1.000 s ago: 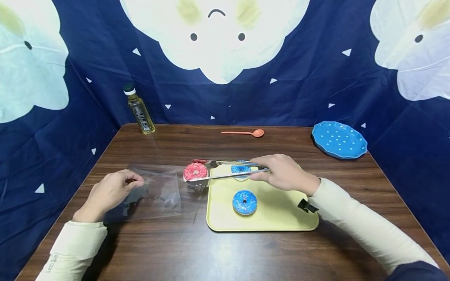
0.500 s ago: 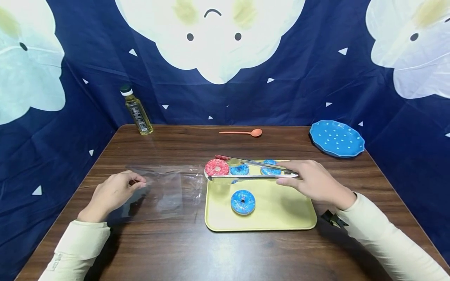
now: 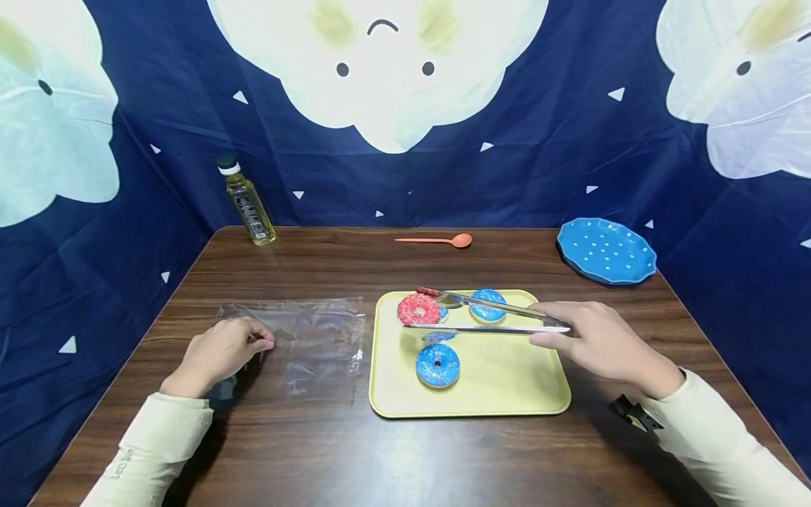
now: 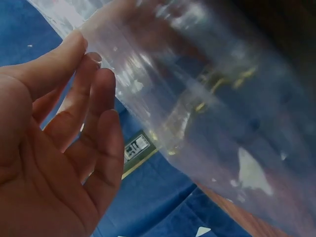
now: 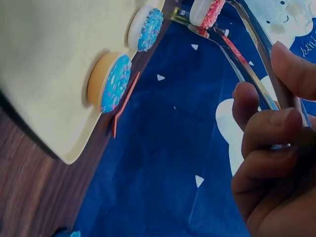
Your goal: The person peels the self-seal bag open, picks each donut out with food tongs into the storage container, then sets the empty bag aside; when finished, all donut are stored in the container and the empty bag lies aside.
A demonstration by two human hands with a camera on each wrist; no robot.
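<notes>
My right hand grips metal tongs, and a doughnut with red icing is caught between their tips. In the right wrist view the red doughnut hangs above the tray's level. Below it lies the pale yellow tray, bearing a blue doughnut at the front and another blue doughnut at the back. A third blue one is mostly hidden behind the red one. At the left, thumb and fingertips of my left hand pinch the edge of a clear plastic bag.
A bottle of yellow oil stands at the back left corner. An orange spoon lies along the back edge. At the back right sits a blue dotted plate. Dark blue cloth hangs around the wooden table.
My right hand has drawn back to the right, carrying the red doughnut in the tongs from over the bag to over the tray. The left hand has shifted slightly right, still pinching the bag.
</notes>
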